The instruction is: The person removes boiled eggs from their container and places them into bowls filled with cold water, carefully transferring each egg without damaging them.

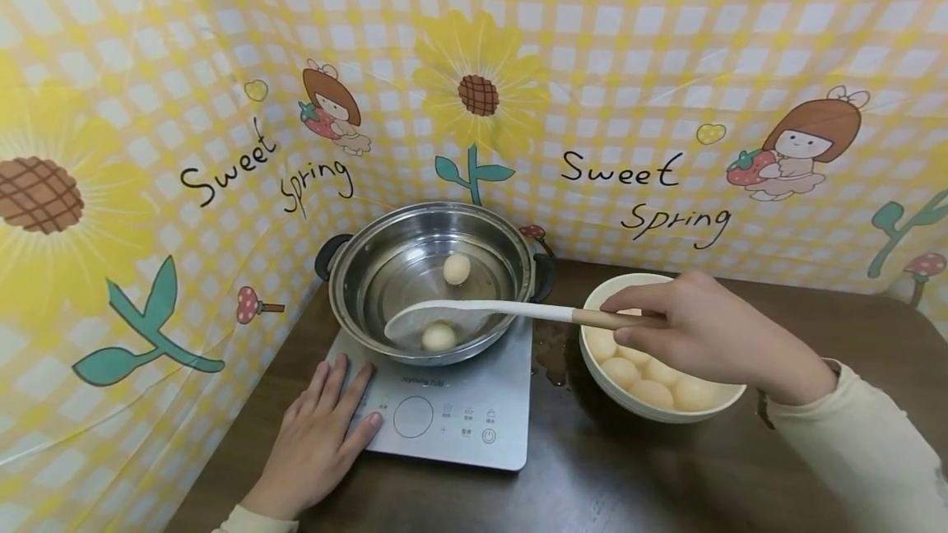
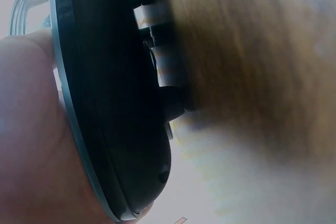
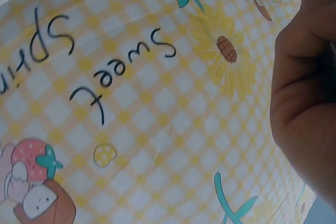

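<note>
My right hand (image 1: 704, 336) grips the wooden handle of a white spoon (image 1: 544, 312) above a bowl. The spoon's head reaches into a steel pot (image 1: 351, 315) with black side handles. One pale egg (image 1: 439, 338) lies at the spoon's head, near the pot's front wall; whether the spoon bears it I cannot tell. Another egg (image 1: 457, 270) is farther back in the pot. My left hand (image 1: 318, 434) rests with spread fingers on the left edge of a silver induction cooker (image 1: 507, 426) under the pot. In the left wrist view, the cooker's black underside (image 2: 110, 93) shows beside that hand.
A white bowl (image 1: 629, 405) of several pale eggs (image 1: 652, 393) stands right of the cooker, under my right hand. Wet spots (image 1: 551, 356) mark the dark wooden table (image 1: 592, 475) between them. A yellow checked cloth (image 1: 615, 48) hangs behind and along the left.
</note>
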The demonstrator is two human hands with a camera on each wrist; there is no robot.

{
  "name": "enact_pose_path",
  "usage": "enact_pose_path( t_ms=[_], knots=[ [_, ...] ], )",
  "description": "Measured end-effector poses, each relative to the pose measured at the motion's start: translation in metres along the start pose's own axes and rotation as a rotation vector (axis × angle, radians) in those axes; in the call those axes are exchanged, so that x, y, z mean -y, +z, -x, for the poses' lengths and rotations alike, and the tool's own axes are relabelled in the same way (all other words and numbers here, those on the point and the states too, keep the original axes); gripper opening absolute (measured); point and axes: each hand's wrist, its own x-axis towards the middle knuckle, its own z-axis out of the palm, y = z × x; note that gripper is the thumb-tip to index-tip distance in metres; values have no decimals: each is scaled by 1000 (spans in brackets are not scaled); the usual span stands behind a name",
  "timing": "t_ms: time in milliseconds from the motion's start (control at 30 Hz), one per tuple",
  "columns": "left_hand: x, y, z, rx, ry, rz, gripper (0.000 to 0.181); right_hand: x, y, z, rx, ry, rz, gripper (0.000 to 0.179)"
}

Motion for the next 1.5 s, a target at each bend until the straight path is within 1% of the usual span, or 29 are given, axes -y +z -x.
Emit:
enact_pose_path(
  t_ms=[200, 233, 333, 500, 600, 733, 967, 1133, 1367, 1500],
  knots=[
    [-3, -2, 0, 14, -4, 11, 65, 4, 2, -11, 119, 86, -54, 15],
    [-3, -2, -1, 15, -6, 12, 65, 5, 2, -12, 133, 89, -66, 14],
    [-4, -2, -1, 14, -6, 11, 65, 4, 2, -16, 195, 124, -142, 10],
    [-4, 0, -2, 4, 5, 2, 64, 4, 1, -21, 307, 265, -292, 10],
    [-5, 1, -3, -1, 10, 0, 64, 5, 2, -21, 334, 330, -344, 13],
    [-5, 2, -4, -5, 13, 2, 64, 4, 4, -20, 341, 365, -427, 18],
    [-5, 3, -6, -11, 15, -2, 63, 0, 7, -17, 364, 375, -569, 22],
    [-4, 4, -6, -6, 15, 1, 63, -5, 7, -13, 343, 391, -638, 22],
    [-3, 2, -4, 11, 9, 5, 65, -17, -9, 0, 276, 406, -686, 27],
    [-2, 0, -1, 18, -4, 2, 66, -27, -21, 15, 239, 472, -696, 33]
  ],
)
